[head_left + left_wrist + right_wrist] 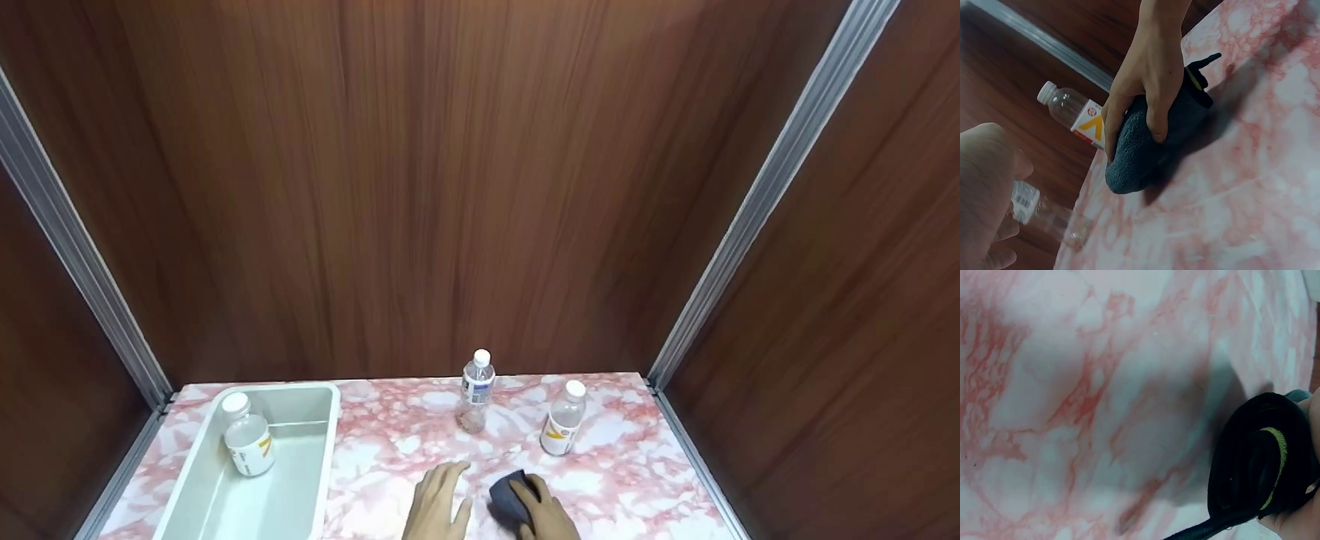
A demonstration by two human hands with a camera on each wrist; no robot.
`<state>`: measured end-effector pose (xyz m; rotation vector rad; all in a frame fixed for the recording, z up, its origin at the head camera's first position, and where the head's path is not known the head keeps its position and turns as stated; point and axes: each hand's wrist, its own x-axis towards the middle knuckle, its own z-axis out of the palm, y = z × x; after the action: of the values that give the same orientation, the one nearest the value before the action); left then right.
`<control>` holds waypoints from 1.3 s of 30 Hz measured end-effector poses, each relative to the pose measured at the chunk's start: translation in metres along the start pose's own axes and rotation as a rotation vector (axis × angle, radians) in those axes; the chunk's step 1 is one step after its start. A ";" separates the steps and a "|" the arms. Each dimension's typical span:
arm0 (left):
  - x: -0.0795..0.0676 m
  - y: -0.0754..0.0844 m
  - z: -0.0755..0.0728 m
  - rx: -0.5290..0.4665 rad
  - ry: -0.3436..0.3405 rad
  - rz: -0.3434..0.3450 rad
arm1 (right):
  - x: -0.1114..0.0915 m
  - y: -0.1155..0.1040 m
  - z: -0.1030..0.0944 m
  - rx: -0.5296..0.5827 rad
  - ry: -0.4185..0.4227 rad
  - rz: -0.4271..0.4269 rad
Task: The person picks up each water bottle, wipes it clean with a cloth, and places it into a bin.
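Observation:
My right hand (547, 516) grips a rolled, dark blue-grey fuzzy cloth (507, 496) from above, close over the marbled tabletop. In the left wrist view the thumb and fingers straddle the cloth (1134, 149). Black trim with a yellow line runs round its end, and a thin black strip trails from it. The right wrist view looks into that rolled end (1247, 467). Beside it on the left, my left hand (436, 502) holds nothing, its fingers relaxed and apart. Beyond the hands stand a clear bottle (474, 397) with a blue-and-white label and another (559, 435) with an orange-marked label.
At the left, a pale tray (328, 450) holds a white-capped clear bottle (251, 448), tilted against its wall. Brown wood-grain panels (405, 187) enclose the pink-and-white table (626, 480) at the back and sides, with metal rails (757, 202) at the corners.

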<state>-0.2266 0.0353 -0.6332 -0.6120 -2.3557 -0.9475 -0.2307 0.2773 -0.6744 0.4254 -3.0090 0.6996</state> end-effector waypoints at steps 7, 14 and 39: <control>0.037 0.019 0.011 0.001 -0.049 0.059 | -0.007 0.003 -0.021 0.034 -0.007 0.030; 0.064 0.028 0.027 0.047 -0.006 0.138 | -0.016 0.011 -0.040 0.050 -0.024 0.053; 0.144 0.071 0.086 0.293 -0.252 0.212 | -0.062 0.056 -0.086 -0.037 0.282 0.190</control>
<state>-0.3202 0.1745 -0.5630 -0.8812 -2.5201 -0.4422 -0.1897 0.3787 -0.6264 0.0328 -2.8102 0.6500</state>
